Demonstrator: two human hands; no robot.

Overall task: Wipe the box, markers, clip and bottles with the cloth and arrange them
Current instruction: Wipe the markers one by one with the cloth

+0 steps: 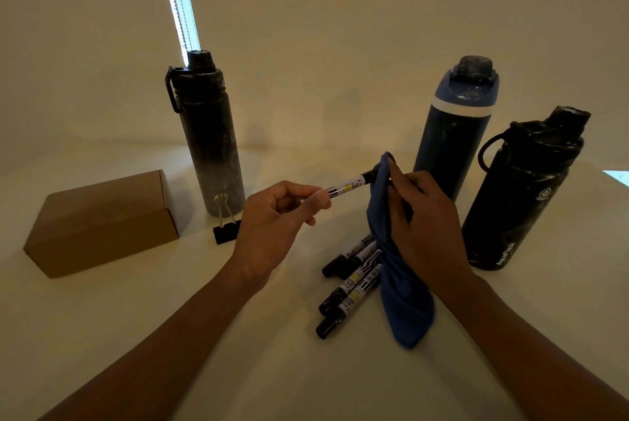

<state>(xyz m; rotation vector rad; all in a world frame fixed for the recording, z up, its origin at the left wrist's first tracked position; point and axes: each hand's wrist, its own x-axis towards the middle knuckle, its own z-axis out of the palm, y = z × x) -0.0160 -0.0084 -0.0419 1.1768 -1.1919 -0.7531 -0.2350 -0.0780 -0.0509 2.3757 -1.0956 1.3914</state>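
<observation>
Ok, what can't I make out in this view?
Head view: the tip of the black-and-white marker pinched by the left hand is wrapped in the blue cloth that the right hand grips.
Head view: the far ends of the loose markers lie behind that cloth.
Head view: marker label print is too small.

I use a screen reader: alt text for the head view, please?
A person's left hand pinches a white-labelled black marker while the right hand holds a blue cloth around its end. More markers, a brown cardboard box, a black binder clip and three dark bottles sit nearby.
</observation>
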